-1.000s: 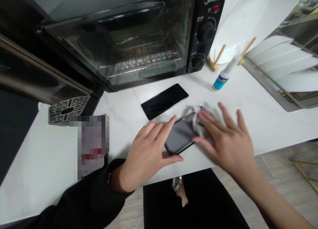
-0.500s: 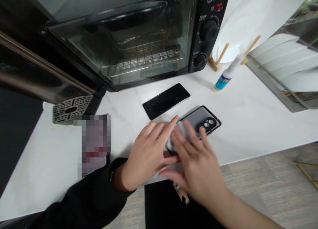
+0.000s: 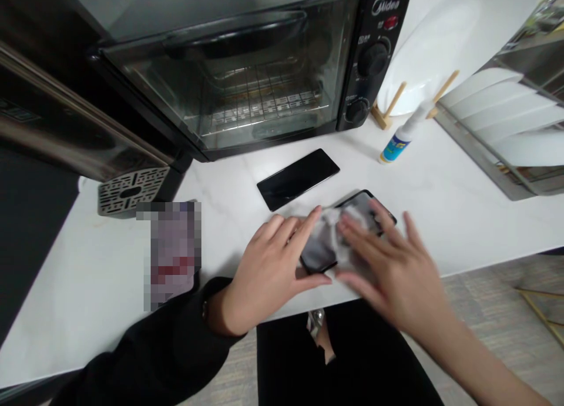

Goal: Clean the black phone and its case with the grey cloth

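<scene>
A clear phone case with a black rim [image 3: 318, 252] lies on the white countertop. My left hand [image 3: 269, 264] steadies its near-left end, thumb at the lower edge and fingers at the upper edge. Under the fingers of my right hand [image 3: 394, 271], a thin whitish cloth [image 3: 352, 218] is pressed against the case's surface. The right hand is blurred by motion, and it partly covers the case's camera end. Just beyond the case rests a black phone [image 3: 298, 180], glossy side up.
A black toaster oven [image 3: 264, 94] stands at the back. To the right are a small spray bottle [image 3: 399, 141], a white plate on a wooden stand [image 3: 382, 118] and a dish rack [image 3: 489, 153]. A drip-tray machine [image 3: 130, 191] and a pixelated item [image 3: 174, 250] are at left.
My right hand has slid rightward along the phone case with the cloth, toward the camera end. More of the case's near-left end shows. The left hand stays at the case.
</scene>
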`<state>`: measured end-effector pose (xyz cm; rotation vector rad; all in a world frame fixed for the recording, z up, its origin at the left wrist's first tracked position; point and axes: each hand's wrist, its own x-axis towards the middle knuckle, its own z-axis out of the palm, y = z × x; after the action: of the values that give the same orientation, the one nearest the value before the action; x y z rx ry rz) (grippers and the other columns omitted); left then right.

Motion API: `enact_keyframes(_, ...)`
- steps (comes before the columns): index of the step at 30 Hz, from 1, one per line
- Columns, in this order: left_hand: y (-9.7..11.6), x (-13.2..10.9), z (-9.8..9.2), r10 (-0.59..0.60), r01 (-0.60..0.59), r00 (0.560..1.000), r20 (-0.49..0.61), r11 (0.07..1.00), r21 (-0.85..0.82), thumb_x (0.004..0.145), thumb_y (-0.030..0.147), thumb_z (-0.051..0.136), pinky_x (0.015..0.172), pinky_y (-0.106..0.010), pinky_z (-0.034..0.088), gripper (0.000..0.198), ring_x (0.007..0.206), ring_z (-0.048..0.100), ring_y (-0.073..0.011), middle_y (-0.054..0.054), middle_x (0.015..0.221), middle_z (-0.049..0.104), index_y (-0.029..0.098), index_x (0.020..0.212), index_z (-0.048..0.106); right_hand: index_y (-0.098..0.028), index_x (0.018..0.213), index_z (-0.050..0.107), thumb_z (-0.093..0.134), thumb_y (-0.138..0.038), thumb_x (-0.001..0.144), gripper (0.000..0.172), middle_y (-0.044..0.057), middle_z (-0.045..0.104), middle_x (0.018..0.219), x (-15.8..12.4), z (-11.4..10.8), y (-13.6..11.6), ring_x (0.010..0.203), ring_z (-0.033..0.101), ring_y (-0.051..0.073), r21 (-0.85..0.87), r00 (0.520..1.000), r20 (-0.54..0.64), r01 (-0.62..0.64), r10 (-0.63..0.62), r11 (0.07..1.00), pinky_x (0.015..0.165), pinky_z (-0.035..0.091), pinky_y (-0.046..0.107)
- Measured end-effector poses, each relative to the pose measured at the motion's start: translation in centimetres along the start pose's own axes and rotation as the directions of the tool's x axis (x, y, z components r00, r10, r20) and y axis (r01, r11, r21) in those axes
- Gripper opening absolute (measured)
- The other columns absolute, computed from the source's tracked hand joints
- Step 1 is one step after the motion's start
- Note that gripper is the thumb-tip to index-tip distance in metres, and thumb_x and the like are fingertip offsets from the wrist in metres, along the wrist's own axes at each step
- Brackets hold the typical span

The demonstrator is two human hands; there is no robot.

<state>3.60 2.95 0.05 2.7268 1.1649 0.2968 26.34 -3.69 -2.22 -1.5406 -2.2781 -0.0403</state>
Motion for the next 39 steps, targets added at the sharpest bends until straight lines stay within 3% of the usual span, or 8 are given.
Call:
enact_keyframes(7, -0.1, 0.0, 0.2, 0.008, -0.009, 1.000, -0.011, 1.000, -0.020, 0.083, 0.074, 0.072, 0.105, -0.046, 0.048, 0.110, 0.114, 0.057, -0.0320, -0.012, 0.131, 0.066, 0.016, 0.166, 0.029, -0.015, 0.151, 0.058, 0.051, -0.069, 0.101, 0.074, 0.004, 0.058, 0.159, 0.2, -0.1, -0.7, 0.162, 0.032, 0.037, 0.102, 0.989, 0.068, 0.122, -0.130, 0.987, 0.130, 0.033, 0.064)
enact_keyframes(12, 0.0, 0.0, 0.3, 0.018, -0.018, 1.000, -0.010, 1.000, -0.017, 0.077, 0.079, 0.070, 0.108, -0.048, 0.047, 0.118, 0.117, 0.057, -0.0335, -0.013, 0.131, 0.066, 0.015, 0.167, 0.028, -0.013, 0.152, 0.057, 0.051, -0.058, 0.105, 0.065, 0.008, 0.062, 0.155, 0.6, 0.3, -0.5, 0.161, 0.027, 0.047, -0.044, 0.990, -0.064, -0.127, 0.124, 0.991, 0.124, 0.025, 0.081)
enact_keyframes(16, 0.0, -0.1, 0.2, 0.010, -0.010, 1.000, 0.002, 0.999, -0.038, 0.083, 0.072, 0.072, 0.106, -0.047, 0.048, 0.111, 0.114, 0.057, -0.0323, -0.012, 0.131, 0.065, 0.017, 0.167, 0.026, -0.014, 0.150, 0.059, 0.053, -0.061, 0.103, 0.068, 0.007, 0.057, 0.160, 0.8, 0.5, -1.3, 0.161, 0.033, 0.038, 0.125, 0.990, 0.062, 0.122, -0.130, 0.985, 0.129, 0.033, 0.066)
enact_keyframes(21, -0.1, 0.0, 0.2, 0.020, -0.020, 1.000, -0.010, 1.000, -0.024, 0.079, 0.080, 0.069, 0.107, -0.049, 0.047, 0.116, 0.116, 0.056, -0.0337, -0.013, 0.131, 0.065, 0.015, 0.166, 0.029, -0.016, 0.150, 0.060, 0.051, -0.049, 0.107, 0.054, 0.007, 0.063, 0.153, 1.2, 0.5, -1.0, 0.160, 0.032, 0.046, -0.019, 0.988, -0.073, -0.141, 0.139, 0.990, 0.123, 0.028, 0.081)
enact_keyframes(26, 0.0, 0.1, 0.2, 0.011, -0.011, 1.000, -0.002, 0.999, -0.034, 0.083, 0.074, 0.070, 0.106, -0.047, 0.048, 0.110, 0.114, 0.057, -0.0325, -0.013, 0.130, 0.065, 0.015, 0.167, 0.028, -0.017, 0.150, 0.060, 0.053, -0.053, 0.105, 0.058, 0.005, 0.062, 0.156, 0.9, 0.2, -1.3, 0.160, 0.037, 0.038, 0.135, 0.992, 0.067, 0.095, -0.104, 0.986, 0.126, 0.036, 0.069)
enact_keyframes(30, 0.0, 0.1, 0.3, 0.020, -0.020, 1.000, -0.005, 1.000, -0.013, 0.080, 0.078, 0.069, 0.108, -0.050, 0.048, 0.115, 0.116, 0.056, -0.0333, -0.014, 0.132, 0.065, 0.014, 0.167, 0.029, -0.015, 0.151, 0.059, 0.052, -0.055, 0.105, 0.061, 0.010, 0.063, 0.153, 0.9, 0.2, -0.4, 0.160, 0.030, 0.047, -0.030, 0.987, -0.080, -0.140, 0.137, 0.990, 0.122, 0.027, 0.084)
enact_keyframes(35, 0.1, 0.0, 0.1, 0.004, -0.004, 1.000, 0.007, 0.999, -0.036, 0.082, 0.074, 0.071, 0.107, -0.050, 0.049, 0.113, 0.114, 0.057, -0.0322, -0.014, 0.131, 0.065, 0.014, 0.167, 0.027, -0.018, 0.150, 0.060, 0.056, -0.059, 0.103, 0.063, 0.007, 0.061, 0.156, 0.9, 0.2, -0.5, 0.160, 0.036, 0.038, 0.155, 0.990, 0.071, 0.113, -0.126, 0.981, 0.127, 0.035, 0.070)
enact_keyframes(39, 0.1, 0.1, 0.1, 0.004, -0.003, 1.000, 0.007, 0.999, -0.041, 0.080, 0.076, 0.072, 0.107, -0.051, 0.050, 0.116, 0.116, 0.057, -0.0335, -0.014, 0.131, 0.065, 0.015, 0.167, 0.026, -0.016, 0.149, 0.061, 0.060, -0.049, 0.103, 0.057, 0.010, 0.065, 0.151, 0.9, 0.1, 0.6, 0.161, 0.028, 0.045, 0.007, 0.994, -0.083, -0.077, 0.077, 0.997, 0.123, 0.026, 0.082)
